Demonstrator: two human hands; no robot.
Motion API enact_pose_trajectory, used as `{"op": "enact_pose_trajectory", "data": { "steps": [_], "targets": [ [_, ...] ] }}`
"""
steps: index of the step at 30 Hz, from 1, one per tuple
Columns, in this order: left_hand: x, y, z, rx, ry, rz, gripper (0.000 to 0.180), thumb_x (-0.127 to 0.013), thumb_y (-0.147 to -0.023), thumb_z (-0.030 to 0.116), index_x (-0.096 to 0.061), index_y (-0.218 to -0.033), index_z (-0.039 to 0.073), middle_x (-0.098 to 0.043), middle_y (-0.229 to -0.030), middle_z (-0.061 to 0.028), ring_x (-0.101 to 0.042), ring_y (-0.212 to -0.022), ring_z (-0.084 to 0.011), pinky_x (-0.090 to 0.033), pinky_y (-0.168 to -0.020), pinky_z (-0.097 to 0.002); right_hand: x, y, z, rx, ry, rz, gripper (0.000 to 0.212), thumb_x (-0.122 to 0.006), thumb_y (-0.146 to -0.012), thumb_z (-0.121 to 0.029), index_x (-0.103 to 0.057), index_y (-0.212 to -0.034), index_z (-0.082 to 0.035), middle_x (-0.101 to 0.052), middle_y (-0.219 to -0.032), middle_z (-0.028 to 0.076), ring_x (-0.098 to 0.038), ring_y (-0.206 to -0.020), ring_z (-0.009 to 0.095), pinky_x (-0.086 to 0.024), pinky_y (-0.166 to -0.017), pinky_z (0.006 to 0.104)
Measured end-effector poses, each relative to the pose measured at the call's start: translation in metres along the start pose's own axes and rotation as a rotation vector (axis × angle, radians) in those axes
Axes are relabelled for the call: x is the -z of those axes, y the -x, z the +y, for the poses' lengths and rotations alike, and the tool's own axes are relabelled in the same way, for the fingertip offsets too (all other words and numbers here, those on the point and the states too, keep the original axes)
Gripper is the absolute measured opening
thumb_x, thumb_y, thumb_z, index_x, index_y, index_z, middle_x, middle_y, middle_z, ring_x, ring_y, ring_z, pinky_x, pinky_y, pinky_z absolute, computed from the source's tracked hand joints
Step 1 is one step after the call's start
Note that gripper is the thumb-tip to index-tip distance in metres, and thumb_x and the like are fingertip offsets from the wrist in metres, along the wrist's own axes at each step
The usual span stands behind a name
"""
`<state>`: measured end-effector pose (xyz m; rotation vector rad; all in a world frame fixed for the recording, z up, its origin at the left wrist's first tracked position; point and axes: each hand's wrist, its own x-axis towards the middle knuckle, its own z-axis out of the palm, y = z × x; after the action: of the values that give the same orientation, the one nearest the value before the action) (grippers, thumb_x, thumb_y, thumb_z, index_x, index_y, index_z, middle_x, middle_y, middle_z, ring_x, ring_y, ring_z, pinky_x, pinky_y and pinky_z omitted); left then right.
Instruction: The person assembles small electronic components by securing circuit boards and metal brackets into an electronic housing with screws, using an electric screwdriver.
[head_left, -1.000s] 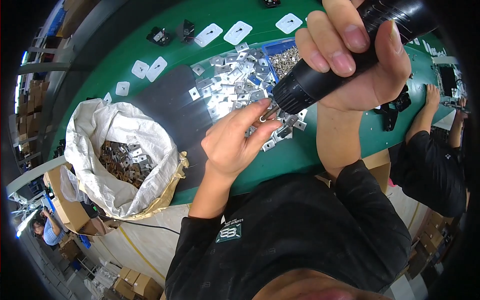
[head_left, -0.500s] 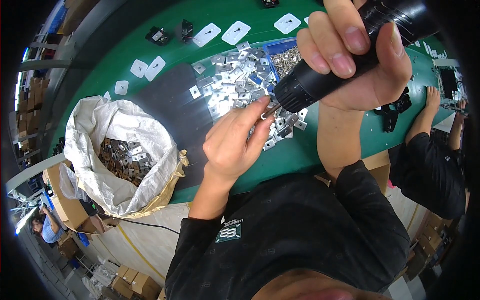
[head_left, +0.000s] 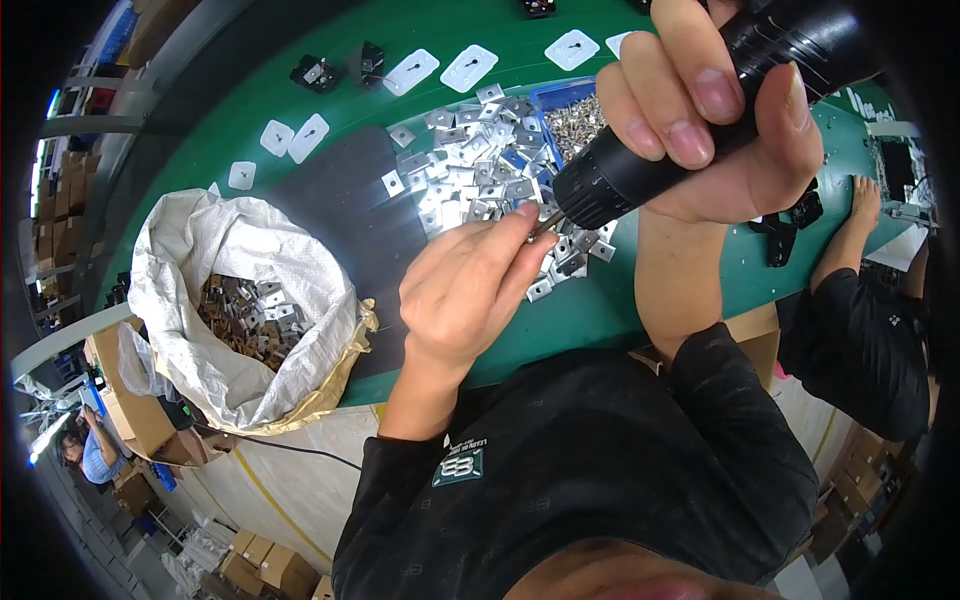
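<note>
- Wrapped tightly, with right hand [head_left: 712,95] at upper right of the frame, around a black cylindrical power screwdriver [head_left: 622,182], nose angled toward lower left.
- Pinching, with thumb and forefinger of left hand [head_left: 462,280] at centre, the slim metal shaft [head_left: 549,224] at the screwdriver's nose; too hidden to tell whether a small part sits there too.
- Just beyond the fingertips: piled square silver metal plates [head_left: 470,165]; at upper centre, a blue plastic tray [head_left: 545,98] of small metal fasteners [head_left: 573,124].
- Below the pile, reaching to the near edge: smooth green tabletop [head_left: 580,310].
- Left of centre: dark grey mat [head_left: 340,210], bordered at left by a white woven sack [head_left: 300,255] with folded rim.
- Along the top: rounded white plates [head_left: 470,68], spaced apart.
- At lower centre, on black shirt [head_left: 580,460]: green patch [head_left: 458,467] with pale lettering.
</note>
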<state>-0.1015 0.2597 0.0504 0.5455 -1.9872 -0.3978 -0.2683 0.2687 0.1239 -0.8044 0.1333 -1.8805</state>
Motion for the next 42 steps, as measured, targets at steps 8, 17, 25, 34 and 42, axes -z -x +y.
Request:
{"op": "enact_pose_trajectory", "data": {
  "steps": [8,17,25,34,42],
  "targets": [
    [0.008,-0.023,0.012,0.097,-0.138,-0.235,0.039,-0.081,-0.075,0.003,-0.069,-0.112,0.000,-0.069,-0.076,-0.0084,-0.067,-0.066,-0.0196,-0.052,-0.061,-0.0286,0.075,-0.059,0.005,0.333,0.061,-0.723,0.058,-0.061,-0.090,-0.016,-0.037,-0.139,0.003,-0.054,-0.072,0.006,-0.053,-0.055,0.015,-0.046,-0.056,0.0280],
    [-0.031,-0.045,-0.075,0.157,0.111,-0.163,0.039,-0.059,-0.099,0.029,-0.062,-0.115,-0.007,-0.069,-0.103,-0.0158,-0.065,-0.086,-0.0151,-0.052,-0.079,-0.0257,0.011,-0.012,-0.013,-0.063,0.192,0.121,0.035,-0.078,-0.077,-0.014,-0.058,-0.102,0.001,-0.062,-0.072,0.005,-0.058,-0.054,0.010,-0.048,-0.051,0.0252],
    [-0.189,-0.118,-0.046,-0.151,-0.175,-0.841,0.064,-0.082,-0.071,0.039,-0.061,-0.125,0.009,-0.066,-0.114,-0.0168,-0.064,-0.103,-0.0347,-0.053,-0.086,-0.0428,-0.008,0.005,-0.009,-0.159,0.135,-0.089,0.043,-0.079,-0.069,-0.018,-0.060,-0.100,0.003,-0.065,-0.081,0.007,-0.061,-0.075,0.016,-0.049,-0.071,0.0303],
    [-0.225,-0.124,-0.029,-0.164,-0.389,-1.193,0.064,-0.084,-0.064,0.035,-0.060,-0.111,0.000,-0.065,-0.107,-0.0226,-0.064,-0.103,-0.0372,-0.054,-0.087,-0.0443,0.006,-0.001,-0.014,-0.074,0.192,-0.028,0.037,-0.079,-0.071,-0.017,-0.058,-0.094,0.002,-0.063,-0.076,0.005,-0.060,-0.067,0.014,-0.049,-0.062,0.0281],
    [-0.141,-0.161,-0.074,-0.282,-0.437,-0.821,0.049,-0.069,-0.073,0.026,-0.061,-0.115,0.003,-0.063,-0.112,-0.0217,-0.064,-0.097,-0.0344,-0.052,-0.078,-0.0443,0.012,0.005,-0.043,-0.071,0.666,0.066,0.029,-0.064,-0.085,-0.021,-0.061,-0.087,0.007,-0.060,-0.080,0.010,-0.056,-0.056,0.014,-0.046,-0.050,0.0255]
  ]
}}
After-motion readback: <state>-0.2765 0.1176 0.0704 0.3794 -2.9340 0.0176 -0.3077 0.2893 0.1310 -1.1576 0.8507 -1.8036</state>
